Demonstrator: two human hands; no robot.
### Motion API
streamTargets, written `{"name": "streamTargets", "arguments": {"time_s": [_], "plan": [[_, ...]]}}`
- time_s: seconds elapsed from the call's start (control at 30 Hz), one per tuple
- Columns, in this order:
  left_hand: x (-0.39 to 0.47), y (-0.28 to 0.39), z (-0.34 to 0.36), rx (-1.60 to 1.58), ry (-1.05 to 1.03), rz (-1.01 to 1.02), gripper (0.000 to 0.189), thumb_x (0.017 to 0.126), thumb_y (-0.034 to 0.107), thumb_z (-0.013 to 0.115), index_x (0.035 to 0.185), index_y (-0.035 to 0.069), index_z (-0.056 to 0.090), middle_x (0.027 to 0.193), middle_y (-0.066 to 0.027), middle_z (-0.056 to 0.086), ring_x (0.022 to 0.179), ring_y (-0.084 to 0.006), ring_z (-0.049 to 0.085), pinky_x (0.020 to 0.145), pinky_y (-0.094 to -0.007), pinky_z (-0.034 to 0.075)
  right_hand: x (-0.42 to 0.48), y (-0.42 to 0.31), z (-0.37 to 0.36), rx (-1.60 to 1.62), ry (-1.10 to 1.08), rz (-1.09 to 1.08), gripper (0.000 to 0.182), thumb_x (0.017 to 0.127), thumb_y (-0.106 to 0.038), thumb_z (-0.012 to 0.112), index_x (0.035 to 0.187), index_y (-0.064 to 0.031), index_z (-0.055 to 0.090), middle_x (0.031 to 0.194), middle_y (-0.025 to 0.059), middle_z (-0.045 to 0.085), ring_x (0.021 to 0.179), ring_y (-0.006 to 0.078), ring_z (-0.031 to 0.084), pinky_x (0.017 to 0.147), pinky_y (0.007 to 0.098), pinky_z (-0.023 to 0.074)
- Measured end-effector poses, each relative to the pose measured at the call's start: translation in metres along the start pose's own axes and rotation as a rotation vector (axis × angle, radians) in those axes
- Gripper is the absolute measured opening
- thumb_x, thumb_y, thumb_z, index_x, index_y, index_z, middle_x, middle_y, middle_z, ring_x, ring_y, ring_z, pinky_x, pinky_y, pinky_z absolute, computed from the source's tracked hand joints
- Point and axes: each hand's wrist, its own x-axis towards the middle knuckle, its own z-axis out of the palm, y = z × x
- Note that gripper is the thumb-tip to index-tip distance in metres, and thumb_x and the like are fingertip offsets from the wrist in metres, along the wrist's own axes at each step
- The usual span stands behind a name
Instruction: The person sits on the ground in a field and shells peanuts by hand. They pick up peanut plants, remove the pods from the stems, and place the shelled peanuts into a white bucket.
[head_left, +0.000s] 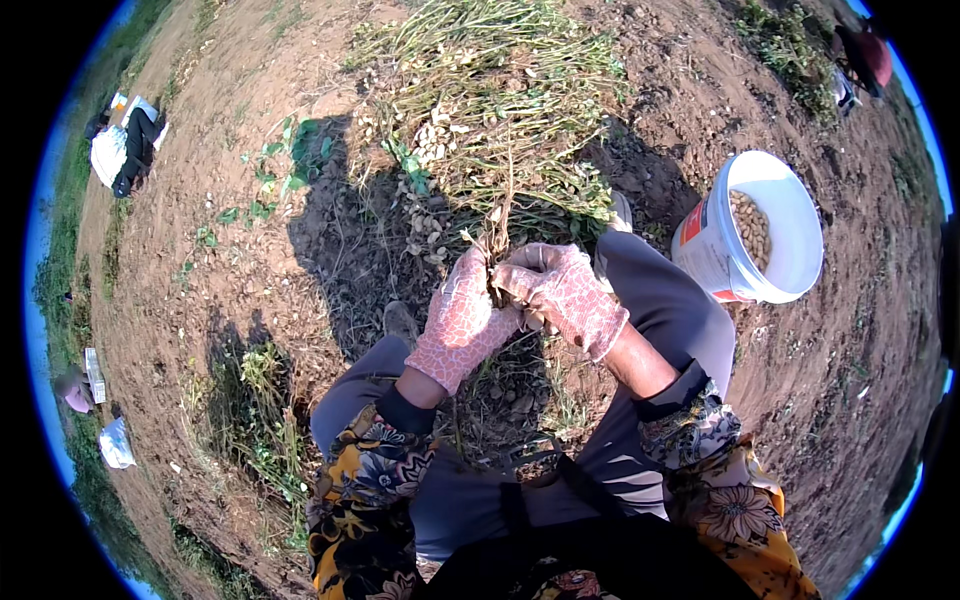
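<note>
My left hand (463, 319), in a pink patterned work glove, is closed around an uprooted peanut plant (498, 229) in front of my lap. Its thin dry stem or root points away from me, towards a heap. Against the near part of the same plant, the gloved fingers of my right hand (566, 295) are pinched together. A few pale pods seem to show under those fingers, though the gloves hide much of the grip. Just beyond both hands lies the heap of pulled peanut plants (517, 90), with a cluster of peanut pods (435, 139) on it.
A white plastic bucket (799, 225), partly filled with peanuts (750, 229), leans at my right knee. More peanut plants (262, 427) lie at my left. One person (124, 150) sits far off at the left; another (866, 60) is at the upper right. Bare soil surrounds me.
</note>
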Motion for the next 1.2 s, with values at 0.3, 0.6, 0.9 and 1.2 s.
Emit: {"name": "streamTargets", "arguments": {"time_s": [0.3,0.6,0.9,1.2], "plan": [[-0.002,-0.013,-0.017,-0.707,-0.037,-0.048,0.028,0.082,0.003,0.063,0.11,0.0,0.057,0.09,0.0002,0.062,0.074,-0.0061,0.055,0.065,-0.0225,0.046,-0.019,-0.017,-0.013,0.148,-0.262,0.15,0.028,0.082,-0.028,0.067,0.091,-0.0015,0.064,0.062,-0.0004,0.054,0.041,0.0037,0.044,0.035,0.0166,0.0262],[-0.004,-0.022,-0.007,-0.307,0.25,0.065,0.022,0.084,0.008,0.059,0.105,0.004,0.059,0.082,-0.0116,0.066,0.073,-0.0218,0.064,0.064,-0.0332,0.048,-0.018,-0.015,-0.011,-0.318,-0.372,-0.205,0.02,0.083,-0.025,0.068,0.086,-0.0052,0.065,0.061,-0.0008,0.054,0.046,0.0066,0.049,0.04,0.0219,0.0376],[0.007,-0.027,-0.01,-0.509,0.198,-0.034,0.023,0.087,0.001,0.057,0.11,-0.002,0.057,0.089,-0.0022,0.063,0.075,-0.0076,0.056,0.065,-0.0237,0.047,-0.018,-0.006,0.0,-0.032,-0.244,0.026,0.024,0.089,-0.02,0.057,0.106,-0.0029,0.059,0.073,0.0032,0.062,0.045,0.0063,0.054,0.035,0.0175,0.04],[0.006,-0.015,-0.013,-0.198,0.237,0.064,0.033,0.081,0.011,0.065,0.11,0.0,0.054,0.082,-0.013,0.063,0.068,-0.0252,0.062,0.062,-0.0349,0.049,-0.023,-0.013,-0.004,0.104,0.116,-0.298,0.023,0.086,-0.01,0.061,0.105,0.0012,0.06,0.07,0.0012,0.06,0.053,0.0071,0.057,0.045,0.02,0.0438]]}}
